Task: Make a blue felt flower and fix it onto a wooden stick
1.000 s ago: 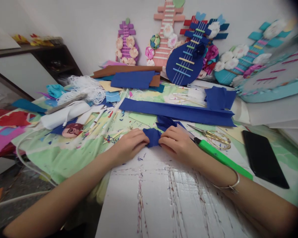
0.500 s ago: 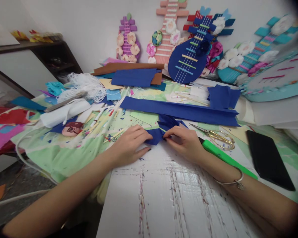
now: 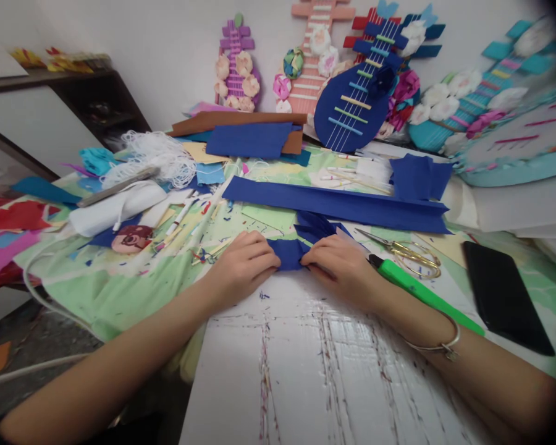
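Fingers [image 3: 265, 262] of left hand [image 3: 243, 266] and right hand [image 3: 345, 266] are pinched pretty much closed on opposite ends of the small blue piece [image 3: 289, 254], probably so it's kept taut.

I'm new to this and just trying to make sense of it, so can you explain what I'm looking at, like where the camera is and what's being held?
There's no robot here: these are a person's bare hands, seen by a camera worn on that person's head, looking forward and down.

The left hand and right hand pinch a small blue piece, perhaps crepe paper, at the far end of a marked white board.

Beyond it lies a long folded blue strip. To the right are gold-handled scissors, a green-handled tool and a flat black device, probably a phone. White string is heaped at the left. Behind stand lute-shaped crafts, including a dark blue one.
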`<state>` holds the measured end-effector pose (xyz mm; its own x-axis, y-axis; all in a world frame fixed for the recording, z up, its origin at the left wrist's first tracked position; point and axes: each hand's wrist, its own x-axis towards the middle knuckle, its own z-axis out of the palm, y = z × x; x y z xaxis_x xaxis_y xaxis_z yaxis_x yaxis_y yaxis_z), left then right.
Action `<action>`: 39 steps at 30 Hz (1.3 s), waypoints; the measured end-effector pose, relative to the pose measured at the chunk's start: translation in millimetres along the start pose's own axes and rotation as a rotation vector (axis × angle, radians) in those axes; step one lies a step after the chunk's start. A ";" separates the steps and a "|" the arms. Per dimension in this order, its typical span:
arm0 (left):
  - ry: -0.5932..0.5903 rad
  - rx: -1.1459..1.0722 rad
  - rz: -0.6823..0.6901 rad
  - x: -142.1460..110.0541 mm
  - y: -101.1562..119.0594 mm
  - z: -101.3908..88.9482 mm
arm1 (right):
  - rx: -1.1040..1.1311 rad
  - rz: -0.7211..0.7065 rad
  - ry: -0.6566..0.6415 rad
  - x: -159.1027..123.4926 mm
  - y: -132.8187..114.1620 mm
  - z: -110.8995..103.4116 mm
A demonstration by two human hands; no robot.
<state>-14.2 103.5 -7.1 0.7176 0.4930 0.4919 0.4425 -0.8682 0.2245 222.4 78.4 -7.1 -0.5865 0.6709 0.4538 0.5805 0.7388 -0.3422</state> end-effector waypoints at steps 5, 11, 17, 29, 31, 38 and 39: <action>-0.001 -0.127 -0.063 1.3 -1.3 -2.4 | 0.064 0.048 0.009 2.3 4.3 -4.1; -0.029 -0.176 -0.125 2.1 -1.5 -3.6 | 0.077 0.108 -0.007 2.7 6.4 -6.1; -0.021 -0.191 -0.180 3.3 -2.1 -5.2 | 0.120 0.152 -0.025 3.3 1.0 -3.5; -0.113 -0.213 -0.343 3.4 -5.1 -3.4 | 0.168 0.310 -0.055 6.5 1.6 -4.3; -0.131 -0.202 -0.352 3.7 -4.2 -2.9 | 0.151 0.310 -0.057 6.0 0.6 -3.2; -0.150 -0.154 -0.362 5.6 -0.2 -3.8 | 0.156 0.364 -0.035 5.9 -0.4 0.1; -0.148 -0.160 -0.368 5.6 -0.3 -3.8 | 0.158 0.372 -0.032 6.3 -0.6 0.5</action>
<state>-12.4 106.2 -1.3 0.6024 0.7640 0.2309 0.6028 -0.6252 0.4958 218.0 82.2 -4.5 -0.3716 0.8940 0.2506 0.6637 0.4445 -0.6016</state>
